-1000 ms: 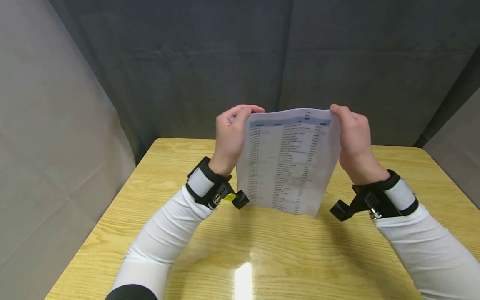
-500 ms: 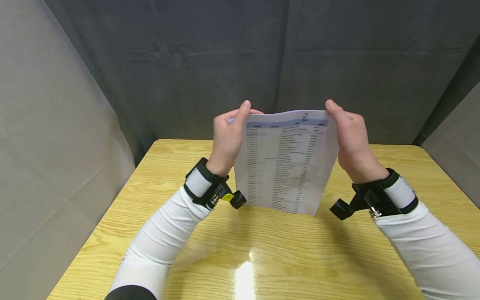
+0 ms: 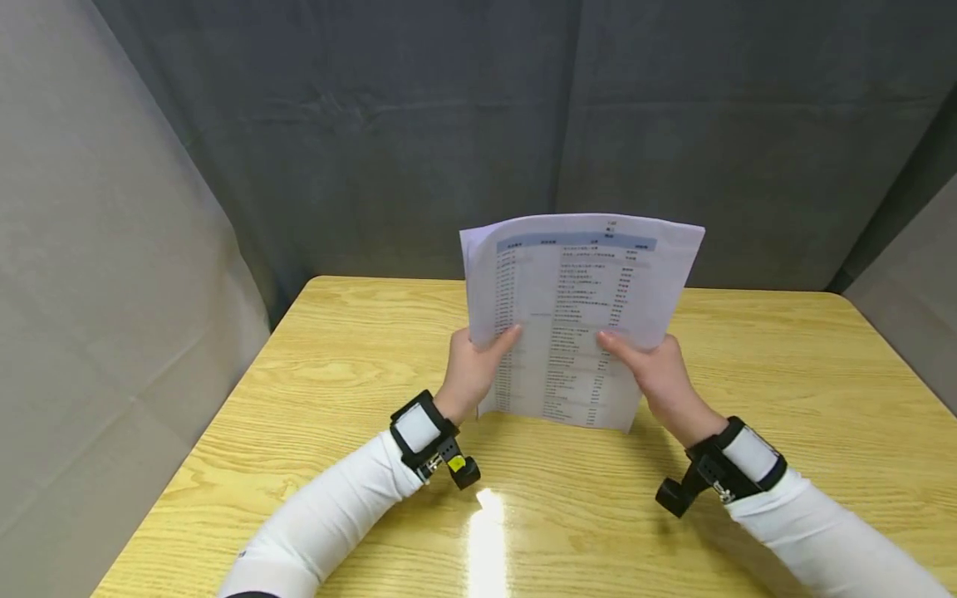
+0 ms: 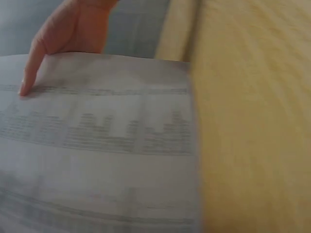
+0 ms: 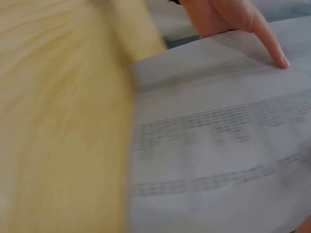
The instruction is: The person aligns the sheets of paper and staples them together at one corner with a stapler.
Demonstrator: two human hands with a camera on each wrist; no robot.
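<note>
Fingers (image 3: 503,339) of both hands grasping printed sheet (image 3: 576,282) upright, wooden table (image 3: 336,390) beneath, grey curtain (image 3: 374,124) behind

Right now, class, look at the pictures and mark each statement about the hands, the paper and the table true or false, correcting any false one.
1. Both hands hold the paper. True: the left hand and the right hand grip its lower half.
2. The paper lies flat on the table. False: it stands upright, its lower edge down at the table.
3. The printed side faces the person. True.
4. The hands grip the paper's top corners. False: they hold it low on its sides, thumbs on the front.
5. The table is grey metal. False: it is yellow wood grain.
</note>
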